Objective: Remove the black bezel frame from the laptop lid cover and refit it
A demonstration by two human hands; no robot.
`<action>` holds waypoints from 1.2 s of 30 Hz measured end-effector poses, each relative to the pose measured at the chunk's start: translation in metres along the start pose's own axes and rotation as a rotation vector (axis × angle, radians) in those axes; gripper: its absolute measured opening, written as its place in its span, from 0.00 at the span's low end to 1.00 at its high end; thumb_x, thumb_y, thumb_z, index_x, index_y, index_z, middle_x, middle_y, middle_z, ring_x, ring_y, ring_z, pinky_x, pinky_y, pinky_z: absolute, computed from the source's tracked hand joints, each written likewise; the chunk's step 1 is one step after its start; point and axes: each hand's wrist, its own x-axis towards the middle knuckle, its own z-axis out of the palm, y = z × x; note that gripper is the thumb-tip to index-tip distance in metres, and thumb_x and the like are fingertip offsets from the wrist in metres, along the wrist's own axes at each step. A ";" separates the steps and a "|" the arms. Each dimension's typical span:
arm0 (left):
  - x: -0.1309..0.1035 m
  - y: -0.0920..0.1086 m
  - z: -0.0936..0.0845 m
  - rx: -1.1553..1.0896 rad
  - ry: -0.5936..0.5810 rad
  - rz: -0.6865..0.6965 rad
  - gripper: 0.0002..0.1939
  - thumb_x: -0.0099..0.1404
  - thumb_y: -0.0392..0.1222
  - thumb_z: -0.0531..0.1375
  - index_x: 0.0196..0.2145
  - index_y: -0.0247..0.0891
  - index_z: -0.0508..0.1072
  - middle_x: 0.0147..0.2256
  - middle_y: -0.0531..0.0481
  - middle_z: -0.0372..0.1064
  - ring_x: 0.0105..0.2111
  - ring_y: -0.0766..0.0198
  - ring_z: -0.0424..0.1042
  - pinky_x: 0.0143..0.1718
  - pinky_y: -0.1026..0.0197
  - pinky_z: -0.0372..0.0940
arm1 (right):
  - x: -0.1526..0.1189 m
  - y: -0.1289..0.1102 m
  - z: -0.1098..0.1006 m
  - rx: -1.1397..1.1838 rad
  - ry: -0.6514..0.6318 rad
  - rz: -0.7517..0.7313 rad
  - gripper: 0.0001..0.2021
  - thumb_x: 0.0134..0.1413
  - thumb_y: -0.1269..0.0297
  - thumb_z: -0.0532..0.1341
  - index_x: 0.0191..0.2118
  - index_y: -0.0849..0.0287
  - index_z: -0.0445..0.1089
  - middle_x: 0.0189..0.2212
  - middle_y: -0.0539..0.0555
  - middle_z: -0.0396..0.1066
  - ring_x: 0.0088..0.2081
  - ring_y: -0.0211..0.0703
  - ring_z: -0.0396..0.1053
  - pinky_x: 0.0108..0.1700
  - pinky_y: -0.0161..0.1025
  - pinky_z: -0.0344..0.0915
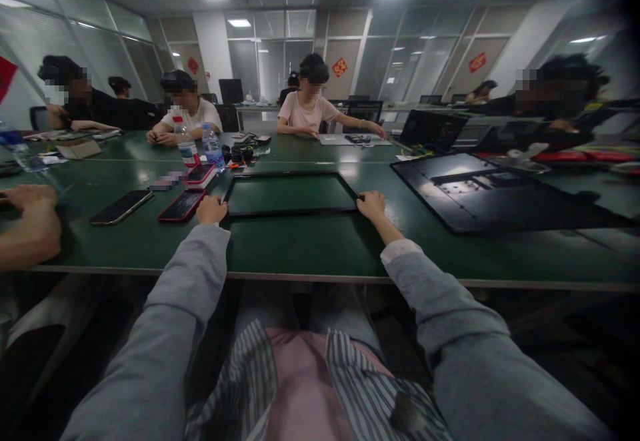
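Note:
A thin black rectangular frame [295,213], perhaps a screen bezel, lies on or just above the green table in front of me; through its open middle the tabletop shows. My left hand [212,210] is closed around its left side, near the front corner. On the opposite side, my right hand [373,206] grips the frame's right edge with the fingers closed. Both arms reach forward in grey sleeves. Just left of my left hand lies a phone with a red edge [183,206]. To the right of my right hand rests a large black panel [525,207].
A dark phone [121,207] lies farther left, near another person's hand [33,201]. Two bottles, one with a blue label [213,151] and one with a red cap [187,144], stand behind the phones. Across the table [300,254] several people sit, with a black case [433,131] at the right.

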 end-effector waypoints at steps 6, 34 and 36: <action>-0.002 0.001 -0.001 -0.004 0.000 0.000 0.22 0.70 0.48 0.56 0.55 0.37 0.77 0.56 0.33 0.70 0.54 0.45 0.72 0.53 0.50 0.66 | 0.000 -0.002 -0.002 -0.006 -0.021 0.008 0.23 0.61 0.66 0.55 0.58 0.66 0.74 0.57 0.70 0.67 0.62 0.62 0.60 0.62 0.56 0.60; -0.004 0.002 0.001 -0.023 0.075 0.033 0.20 0.69 0.46 0.56 0.53 0.36 0.77 0.55 0.34 0.68 0.55 0.44 0.70 0.53 0.49 0.66 | 0.003 0.000 0.004 0.046 0.072 -0.022 0.20 0.63 0.66 0.54 0.56 0.65 0.73 0.55 0.68 0.68 0.61 0.60 0.60 0.61 0.54 0.60; -0.008 0.006 -0.002 -0.078 0.177 0.052 0.19 0.69 0.44 0.56 0.53 0.36 0.76 0.55 0.34 0.68 0.55 0.45 0.70 0.53 0.49 0.66 | 0.002 -0.004 0.001 0.120 0.153 -0.044 0.20 0.63 0.67 0.53 0.57 0.68 0.71 0.53 0.70 0.69 0.60 0.60 0.61 0.61 0.55 0.60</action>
